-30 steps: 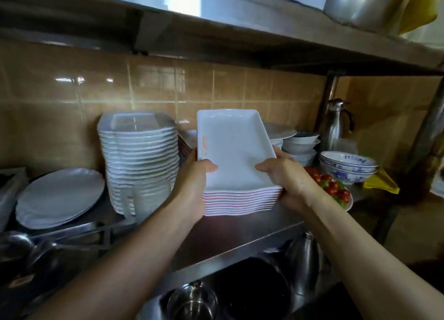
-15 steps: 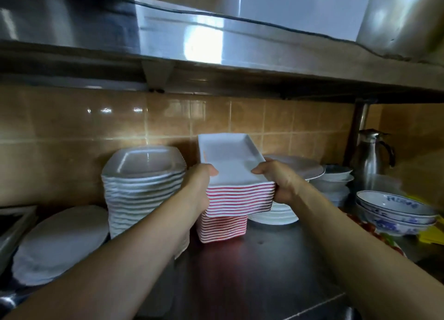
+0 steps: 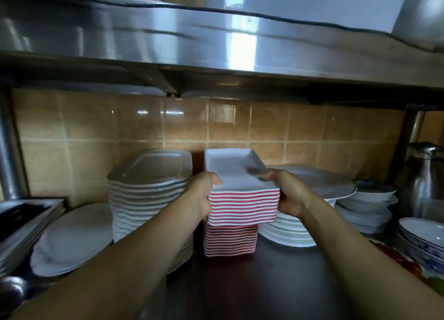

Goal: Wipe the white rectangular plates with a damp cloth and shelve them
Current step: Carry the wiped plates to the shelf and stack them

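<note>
Left hand (image 3: 203, 194) and right hand (image 3: 287, 194) clamp the short sides of a held stack of white rectangular plates (image 3: 242, 204), thumbs on the top rim, stack resting on or just above the shelved red-edged stack (image 3: 229, 241). Judged step: shelving; next move calls for squaring the offset, overhanging held stack before release. Scalloped plates (image 3: 149, 190) crowd 9 o'clock, round plates (image 3: 312, 187) 3 o'clock, upper shelf (image 3: 216, 55) close at 12 o'clock.
</note>
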`<state>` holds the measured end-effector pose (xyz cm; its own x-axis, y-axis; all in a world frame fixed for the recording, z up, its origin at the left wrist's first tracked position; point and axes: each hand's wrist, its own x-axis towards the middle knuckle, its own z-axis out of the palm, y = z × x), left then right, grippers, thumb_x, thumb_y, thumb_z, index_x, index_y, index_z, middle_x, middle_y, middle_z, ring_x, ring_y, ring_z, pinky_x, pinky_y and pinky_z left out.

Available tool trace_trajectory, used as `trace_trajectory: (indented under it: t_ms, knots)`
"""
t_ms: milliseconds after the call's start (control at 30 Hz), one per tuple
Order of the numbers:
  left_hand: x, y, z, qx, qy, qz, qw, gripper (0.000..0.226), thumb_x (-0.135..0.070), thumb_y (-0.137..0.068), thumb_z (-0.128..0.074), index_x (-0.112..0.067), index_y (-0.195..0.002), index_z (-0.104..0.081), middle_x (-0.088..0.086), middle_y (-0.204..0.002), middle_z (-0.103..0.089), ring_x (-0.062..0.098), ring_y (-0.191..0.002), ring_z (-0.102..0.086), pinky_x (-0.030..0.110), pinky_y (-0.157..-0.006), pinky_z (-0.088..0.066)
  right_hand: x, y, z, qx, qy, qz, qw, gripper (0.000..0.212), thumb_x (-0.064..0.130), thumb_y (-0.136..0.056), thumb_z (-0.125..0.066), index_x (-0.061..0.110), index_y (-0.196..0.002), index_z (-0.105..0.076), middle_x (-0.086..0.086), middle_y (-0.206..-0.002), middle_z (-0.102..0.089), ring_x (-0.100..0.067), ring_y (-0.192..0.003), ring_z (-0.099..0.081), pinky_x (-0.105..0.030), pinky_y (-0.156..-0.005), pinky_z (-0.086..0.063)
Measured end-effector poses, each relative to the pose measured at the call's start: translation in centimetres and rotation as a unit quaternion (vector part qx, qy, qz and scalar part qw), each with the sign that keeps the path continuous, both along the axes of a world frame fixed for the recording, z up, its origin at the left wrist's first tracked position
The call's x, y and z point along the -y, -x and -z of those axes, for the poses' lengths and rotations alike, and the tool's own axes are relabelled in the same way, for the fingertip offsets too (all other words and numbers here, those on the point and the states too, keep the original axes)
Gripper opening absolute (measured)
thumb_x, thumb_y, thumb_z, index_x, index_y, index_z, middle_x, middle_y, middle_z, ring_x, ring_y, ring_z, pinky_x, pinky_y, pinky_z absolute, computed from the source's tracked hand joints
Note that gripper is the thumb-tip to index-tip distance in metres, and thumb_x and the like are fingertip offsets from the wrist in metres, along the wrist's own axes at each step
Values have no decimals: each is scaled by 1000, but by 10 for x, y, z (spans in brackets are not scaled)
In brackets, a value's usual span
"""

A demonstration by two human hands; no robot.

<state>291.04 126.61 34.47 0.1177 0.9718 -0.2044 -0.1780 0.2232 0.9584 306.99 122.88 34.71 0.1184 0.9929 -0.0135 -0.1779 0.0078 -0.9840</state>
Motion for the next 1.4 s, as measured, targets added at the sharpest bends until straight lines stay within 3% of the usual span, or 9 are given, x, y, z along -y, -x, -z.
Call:
trace_trajectory:
  t_ms: [167, 333, 433, 667, 800, 867, 967, 1100, 1400]
  knots:
    - [1, 0, -8, -21, 52, 8, 998, 7, -10, -86, -48, -3, -85, -48, 17, -81, -54, 29, -70, -52, 36, -69, -40, 22, -7, 17, 195, -154, 26, 968, 75, 42, -82, -64, 29, -147, -26, 11, -141, -35, -6, -129, -34, -28, -101, -32]
    - [1, -1, -11, -41, 68, 14, 997, 13, -13, -86, -48, -2, -91, -45, 18, -86, -55, 30, -73, -52, 41, -81, -38, 36, 1, 46, 666, -344, 122, 650, 122, 50, -53, -84, 29, -150, -12, -5, -153, -11, -24, -142, -9, -40, -113, -19]
    - [-2, 0, -11, -44, 86, 23, 995, 14, -15, -87, -47, -1, -87, -46, 18, -83, -54, 30, -75, -51, 44, -93, -36, 23, 5, 58, 717, -364, 174, 569, 124, 40, -43, -88, 21, -146, -22, -15, -135, -33, -33, -127, -31, -50, -101, -39]
    - [5, 8, -14, -34, 75, 68, 994, 32, -29, -89, -51, -5, -109, -56, 15, -88, -62, 31, -80, -57, 45, -78, -44, 17, 1, 60, 689, -410, 200, 563, 99, 21, -51, -84, 16, -138, -37, -10, -118, -38, -29, -110, -38, -40, -85, -46]
    - [34, 19, -5, -64, -118, 48, 990, 21, -37, -88, -61, -22, -102, -55, -2, -85, -64, 14, -77, -61, 31, -66, -49, 13, 0, 54, 679, -409, 197, 577, 97, 22, -49, -85, 16, -134, -38, -10, -119, -37, -29, -108, -39, -38, -75, -50]
    - [43, 27, 12, -188, -319, 33, 928, 61, -25, -74, -78, -30, -125, -44, -4, -118, -58, 10, -105, -59, 25, -79, -52, 11, 1, 51, 675, -405, 191, 586, 96, 23, -51, -85, 17, -134, -37, -11, -118, -38, -29, -108, -39, -39, -74, -51]
    - [47, 31, 27, -435, -418, 20, 797, 116, -26, -67, -82, -35, -149, -1, -8, -156, 0, 13, -141, -17, 36, -106, -39, 7, 2, 47, 679, -394, 185, 591, 94, 25, -55, -83, 19, -135, -35, -14, -119, -43, -31, -110, -40, -42, -75, -51]
    - [34, 22, 38, -508, -463, -44, 725, 102, -20, -74, -77, -32, -148, -7, -5, -157, 2, 18, -142, -19, 36, -102, -43, -3, 2, 47, 674, -394, 185, 597, 93, 24, -54, -84, 20, -133, -34, -15, -119, -44, -30, -110, -39, -45, -79, -50]
    - [2, 11, 37, -531, -488, -88, 687, 77, -15, -69, -80, -21, -131, -34, -1, -141, -33, 21, -122, -47, 31, -87, -45, -25, -6, 47, 679, -342, 159, 630, 103, 20, -55, -86, 27, -138, -25, -13, -124, -38, -25, -118, -28, -40, -67, -50]
